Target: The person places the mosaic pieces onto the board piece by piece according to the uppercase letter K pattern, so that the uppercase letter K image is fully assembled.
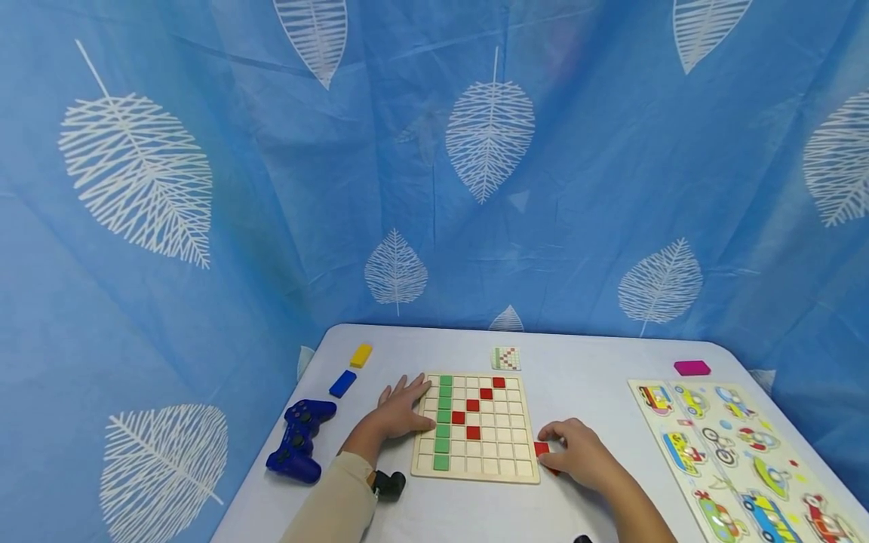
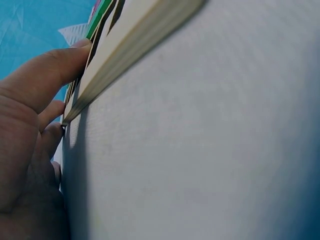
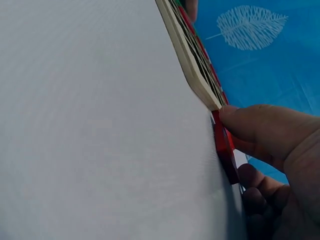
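A square wooden grid board [image 1: 502, 469] lies on the table with a column of green tiles [image 1: 441, 445] down its left part. Several red tiles [image 1: 473, 433] run in a slanting line on it. My left hand [image 1: 400, 413] rests at the board's left edge, fingers spread and thumb on the rim. Beside the board's lower right edge, my right hand [image 1: 577, 452] has thumb and fingers around a red tile [image 1: 541, 449]. The right wrist view shows red pieces [image 3: 225, 150] close against the board's corner, under the thumb.
Behind the board lies a small pattern card [image 1: 505, 358]. A blue game controller [image 1: 299, 441], a blue block [image 1: 342, 383] and a yellow block [image 1: 361, 355] are on the left. To the right are a picture puzzle board [image 1: 736, 445] and a magenta block [image 1: 692, 368].
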The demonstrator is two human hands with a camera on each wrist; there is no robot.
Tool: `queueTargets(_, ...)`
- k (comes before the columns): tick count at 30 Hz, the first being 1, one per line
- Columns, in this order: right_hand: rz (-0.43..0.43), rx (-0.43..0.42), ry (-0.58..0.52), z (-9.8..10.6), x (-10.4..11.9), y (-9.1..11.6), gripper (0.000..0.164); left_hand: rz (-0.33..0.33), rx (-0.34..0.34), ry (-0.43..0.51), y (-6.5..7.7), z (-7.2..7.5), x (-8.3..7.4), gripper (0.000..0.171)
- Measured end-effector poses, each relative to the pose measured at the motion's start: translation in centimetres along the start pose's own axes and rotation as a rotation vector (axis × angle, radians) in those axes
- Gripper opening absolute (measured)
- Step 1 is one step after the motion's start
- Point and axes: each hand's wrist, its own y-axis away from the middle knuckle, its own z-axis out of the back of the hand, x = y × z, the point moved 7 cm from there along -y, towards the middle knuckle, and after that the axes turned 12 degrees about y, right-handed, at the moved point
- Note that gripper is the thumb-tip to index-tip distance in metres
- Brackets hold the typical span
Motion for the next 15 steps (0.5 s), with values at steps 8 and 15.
queueTargets(8, -0.031, -0.017, 0.004, 0.01, 0.34, -0.06, 0.029, 0.012, 0.004, -0.020, -0.20, 0.10, 0.15, 0.091)
queueTargets(15, -0.051, -0.031, 0.024, -0.09, 0.36, -0.06, 0.029, 0.007, 0.006, -0.018, -0.17, 0.08, 0.21, 0.092)
